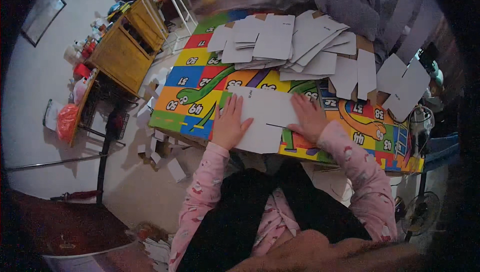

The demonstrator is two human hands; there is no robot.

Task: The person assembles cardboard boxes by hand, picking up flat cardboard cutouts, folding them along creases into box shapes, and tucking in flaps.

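A flat white cardboard blank (pixel 263 114) with a dark slit lies at the near edge of a table covered in a colourful board-game print (pixel 189 97). My left hand (pixel 230 123) rests flat on its left side, fingers stretched out. On the blank's right edge lies my right hand (pixel 309 117), its fingers also extended and spread. Just beyond, a loose pile of similar white cardboard blanks (pixel 272 37) covers the far part of the table. Neither hand is wrapped round anything.
More white blanks (pixel 403 88) stick out at the table's right end. Scattered white pieces (pixel 175 168) lie on the floor at left. A wooden cabinet (pixel 122 54) stands far left, with a red bag (pixel 67 122) beside it. A fan (pixel 422 213) is at lower right.
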